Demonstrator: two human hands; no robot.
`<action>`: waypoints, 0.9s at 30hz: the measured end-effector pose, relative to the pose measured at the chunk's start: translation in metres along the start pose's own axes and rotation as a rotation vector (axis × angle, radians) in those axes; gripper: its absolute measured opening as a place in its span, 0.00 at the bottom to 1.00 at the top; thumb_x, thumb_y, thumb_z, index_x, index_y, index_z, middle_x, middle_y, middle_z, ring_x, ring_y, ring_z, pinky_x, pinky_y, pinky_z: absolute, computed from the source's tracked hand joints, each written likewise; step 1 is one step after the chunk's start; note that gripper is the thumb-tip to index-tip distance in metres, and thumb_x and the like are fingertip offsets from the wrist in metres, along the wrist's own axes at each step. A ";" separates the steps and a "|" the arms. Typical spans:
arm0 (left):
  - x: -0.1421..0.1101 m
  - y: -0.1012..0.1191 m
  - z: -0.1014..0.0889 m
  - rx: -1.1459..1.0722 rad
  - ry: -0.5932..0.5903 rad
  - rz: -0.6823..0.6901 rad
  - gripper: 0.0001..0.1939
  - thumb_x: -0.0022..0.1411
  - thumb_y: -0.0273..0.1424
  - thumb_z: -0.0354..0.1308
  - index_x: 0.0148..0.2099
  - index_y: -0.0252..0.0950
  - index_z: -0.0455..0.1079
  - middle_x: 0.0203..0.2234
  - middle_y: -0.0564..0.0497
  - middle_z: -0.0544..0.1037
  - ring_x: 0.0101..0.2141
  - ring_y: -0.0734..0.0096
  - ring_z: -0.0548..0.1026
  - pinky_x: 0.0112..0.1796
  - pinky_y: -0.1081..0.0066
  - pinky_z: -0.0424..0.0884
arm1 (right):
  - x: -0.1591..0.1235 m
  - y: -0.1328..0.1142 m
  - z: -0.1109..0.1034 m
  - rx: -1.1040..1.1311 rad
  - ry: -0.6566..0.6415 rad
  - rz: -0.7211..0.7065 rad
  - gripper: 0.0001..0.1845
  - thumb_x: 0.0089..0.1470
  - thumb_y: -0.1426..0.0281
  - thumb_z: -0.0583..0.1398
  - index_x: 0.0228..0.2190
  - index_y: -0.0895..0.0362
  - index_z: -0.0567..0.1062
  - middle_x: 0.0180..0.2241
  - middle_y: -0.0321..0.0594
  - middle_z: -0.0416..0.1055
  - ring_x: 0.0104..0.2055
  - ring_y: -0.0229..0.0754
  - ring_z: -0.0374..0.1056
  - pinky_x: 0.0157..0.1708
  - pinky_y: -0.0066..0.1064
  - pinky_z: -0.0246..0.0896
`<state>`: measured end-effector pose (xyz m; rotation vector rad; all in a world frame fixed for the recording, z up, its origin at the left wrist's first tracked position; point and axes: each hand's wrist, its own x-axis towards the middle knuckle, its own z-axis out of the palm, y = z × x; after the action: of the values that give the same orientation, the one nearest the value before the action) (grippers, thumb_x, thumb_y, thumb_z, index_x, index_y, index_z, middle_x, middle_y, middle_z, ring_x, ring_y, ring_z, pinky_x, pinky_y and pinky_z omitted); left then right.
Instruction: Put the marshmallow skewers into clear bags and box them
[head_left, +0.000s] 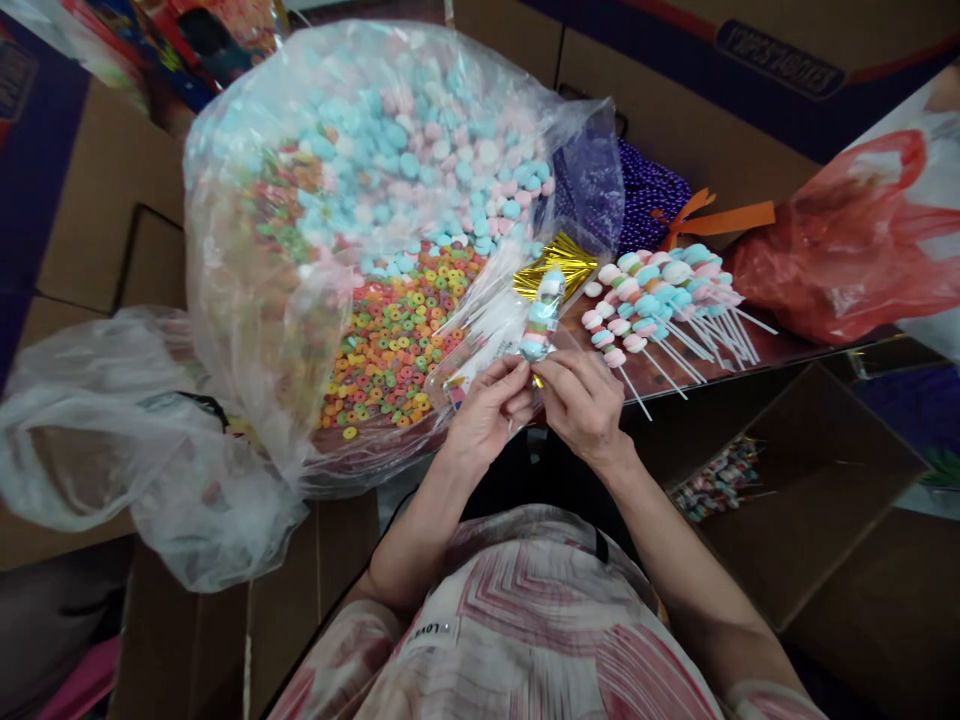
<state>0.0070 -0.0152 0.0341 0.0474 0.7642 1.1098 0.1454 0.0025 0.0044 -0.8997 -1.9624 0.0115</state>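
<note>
Left hand (487, 405) and right hand (581, 400) both pinch the clear-wrapped pastel marshmallow skewer (541, 315) at its base: light, squashy, grip the stick.

Left hand (487, 405) and right hand (583, 400) meet at centre, fingertips pinched together. Both forearms converge upward from the torso, wrists slightly bent.
</note>
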 end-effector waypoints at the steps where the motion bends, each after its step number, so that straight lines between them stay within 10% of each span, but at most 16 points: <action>1: 0.000 -0.001 0.000 0.008 -0.011 0.014 0.12 0.50 0.22 0.73 0.31 0.34 0.71 0.16 0.63 0.61 0.15 0.88 0.56 0.17 0.85 0.52 | 0.001 -0.002 0.002 0.019 0.006 0.036 0.10 0.64 0.75 0.57 0.38 0.54 0.79 0.36 0.44 0.78 0.38 0.44 0.73 0.40 0.37 0.66; 8: 0.011 -0.006 -0.001 0.191 -0.083 0.091 0.15 0.59 0.43 0.68 0.36 0.37 0.73 0.29 0.52 0.76 0.31 0.71 0.76 0.31 0.71 0.72 | 0.003 -0.020 0.002 0.164 -0.038 0.321 0.08 0.64 0.72 0.55 0.32 0.53 0.71 0.30 0.40 0.69 0.33 0.43 0.65 0.35 0.37 0.62; 13: 0.003 0.001 -0.001 0.415 -0.185 0.419 0.29 0.65 0.59 0.53 0.33 0.38 0.76 0.40 0.44 0.78 0.46 0.59 0.76 0.43 0.63 0.75 | 0.014 -0.026 -0.016 0.311 0.022 0.488 0.06 0.65 0.71 0.57 0.33 0.53 0.71 0.30 0.36 0.70 0.31 0.39 0.65 0.34 0.33 0.61; 19: 0.004 -0.014 -0.013 0.552 -0.024 0.491 0.22 0.61 0.52 0.64 0.29 0.38 0.74 0.28 0.52 0.73 0.36 0.69 0.72 0.42 0.68 0.72 | 0.014 -0.035 -0.019 0.343 0.117 0.426 0.05 0.62 0.73 0.61 0.34 0.53 0.77 0.31 0.36 0.75 0.33 0.40 0.69 0.35 0.34 0.64; 27: 0.005 -0.033 -0.005 0.707 -0.007 0.538 0.12 0.57 0.40 0.70 0.32 0.37 0.78 0.28 0.54 0.75 0.31 0.73 0.71 0.36 0.72 0.69 | -0.023 -0.040 -0.032 0.613 0.021 0.950 0.10 0.62 0.62 0.63 0.36 0.54 0.82 0.24 0.34 0.74 0.25 0.37 0.66 0.27 0.31 0.63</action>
<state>0.0306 -0.0283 0.0146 0.8956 1.1453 1.2846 0.1525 -0.0512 0.0196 -1.2858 -1.2162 1.0721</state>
